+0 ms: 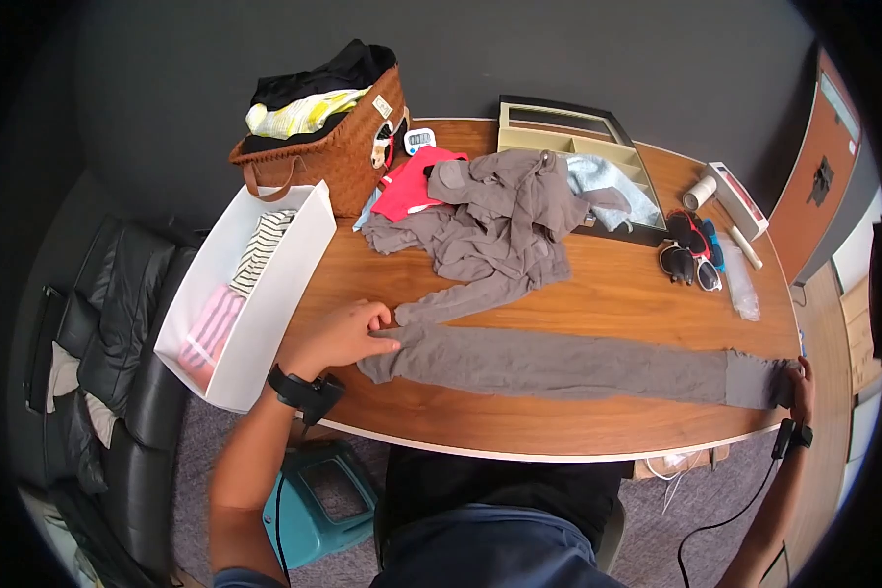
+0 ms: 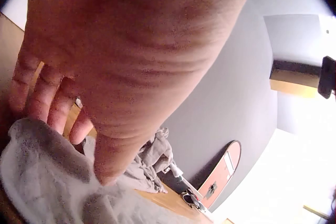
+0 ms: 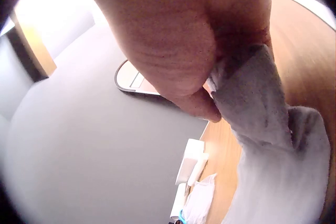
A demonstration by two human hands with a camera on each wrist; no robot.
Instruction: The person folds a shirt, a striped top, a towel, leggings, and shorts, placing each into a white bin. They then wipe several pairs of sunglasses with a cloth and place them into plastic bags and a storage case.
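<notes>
A long grey garment (image 1: pixel 559 363) stretches across the front of the table, with a ribbed band (image 1: pixel 755 379) at its right end. My left hand (image 1: pixel 338 338) pinches the left end, the thumb lying over the cloth. In the left wrist view, bunched grey fabric (image 2: pixel 47 171) sits between that thumb and the fingers. At the table's right edge, my right hand (image 1: pixel 802 392) grips the banded end. The right wrist view shows the grey cloth (image 3: pixel 252 92) running up into this hand, most of its fingers hidden. Behind lies a crumpled grey garment (image 1: pixel 500 216), one sleeve trailing forward.
A white box (image 1: pixel 309 245) with folded striped clothes stands left, beside a brown basket (image 1: pixel 333 162) of clothes. At the back are red cloth (image 1: pixel 412 186), a timer (image 1: pixel 419 141) and a divided case (image 1: pixel 632 162). Sunglasses (image 1: pixel 696 245) and a white box (image 1: pixel 740 201) lie right.
</notes>
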